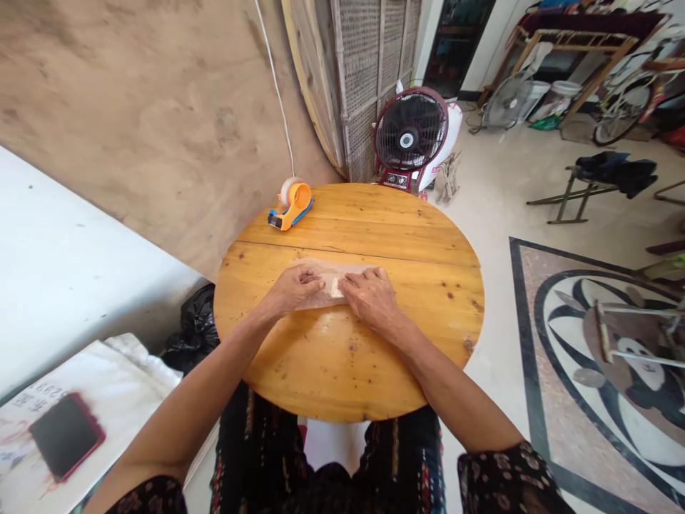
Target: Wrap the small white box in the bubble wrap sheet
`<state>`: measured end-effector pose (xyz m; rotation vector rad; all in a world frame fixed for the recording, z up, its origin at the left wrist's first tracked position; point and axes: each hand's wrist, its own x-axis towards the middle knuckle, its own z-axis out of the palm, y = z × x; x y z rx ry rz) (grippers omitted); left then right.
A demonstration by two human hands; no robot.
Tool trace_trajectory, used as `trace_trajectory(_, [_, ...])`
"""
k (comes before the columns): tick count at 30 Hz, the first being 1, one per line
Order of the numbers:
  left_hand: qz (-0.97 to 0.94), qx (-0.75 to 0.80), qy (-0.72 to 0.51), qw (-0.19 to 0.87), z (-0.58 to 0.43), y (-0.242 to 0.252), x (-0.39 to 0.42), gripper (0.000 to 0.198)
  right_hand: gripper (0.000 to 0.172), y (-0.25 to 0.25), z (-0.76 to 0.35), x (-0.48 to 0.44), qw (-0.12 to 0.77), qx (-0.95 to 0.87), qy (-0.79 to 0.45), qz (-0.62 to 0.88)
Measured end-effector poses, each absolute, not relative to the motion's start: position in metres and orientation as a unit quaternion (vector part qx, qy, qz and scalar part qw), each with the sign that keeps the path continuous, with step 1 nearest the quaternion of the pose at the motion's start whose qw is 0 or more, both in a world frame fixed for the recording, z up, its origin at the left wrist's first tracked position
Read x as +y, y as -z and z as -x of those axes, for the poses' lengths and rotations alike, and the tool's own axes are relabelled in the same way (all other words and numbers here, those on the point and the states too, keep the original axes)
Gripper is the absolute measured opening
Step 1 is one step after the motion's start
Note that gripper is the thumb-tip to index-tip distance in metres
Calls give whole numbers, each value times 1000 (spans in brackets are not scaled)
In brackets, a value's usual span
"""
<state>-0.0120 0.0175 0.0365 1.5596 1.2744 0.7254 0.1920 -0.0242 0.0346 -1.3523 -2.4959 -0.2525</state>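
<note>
A clear plastic bag (332, 273) with something small and pale inside lies flat in the middle of a round wooden table (417, 235). My left hand (296, 287) rests palm down on the bag's left part, fingers stretched toward the centre. My right hand (370, 294) lies palm down on its right part, fingers flat and pointing left. The fingertips of both hands nearly meet over the pale piece. An orange tape dispenser (292, 205) sits at the table's far left edge, away from both hands.
A red floor fan (410, 135) stands behind the table by a woven screen (369, 64). A black bag (193, 332) lies on the floor at left. A dark phone (65, 434) rests on a white sack at lower left. A folding stool (583, 187) stands at right.
</note>
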Motion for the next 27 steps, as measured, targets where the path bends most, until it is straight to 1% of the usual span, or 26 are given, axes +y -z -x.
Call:
trace_trajectory(4, [-617, 536, -298, 494, 16, -31, 16, 28, 29, -35, -193, -24, 149, -866, 79, 470])
trace_trajectory(9, [-606, 545, -288, 503, 25, -20, 15, 30, 27, -35, -193, -24, 137, -870, 60, 470])
trace_trajectory(12, [-615, 555, -274, 488, 32, -19, 12, 29, 26, -35, -193, -24, 131, -871, 42, 472])
trace_trajectory(16, [-647, 564, -269, 437, 39, -23, 6, 29, 27, -35, -194, -23, 126, -870, 43, 475])
trace_trajectory(18, [-642, 575, -257, 436, 41, -28, 3, 30, 27, -35, -194, -23, 127, -869, 47, 476])
trace_trajectory(23, [-568, 614, -223, 501, 41, -45, -8, 36, 28, -35, -193, -23, 122, -867, 41, 482])
trace_trajectory(27, [-489, 594, -229, 596, 38, -53, -10, 43, 29, -35, -193, -23, 119, -865, 30, 487])
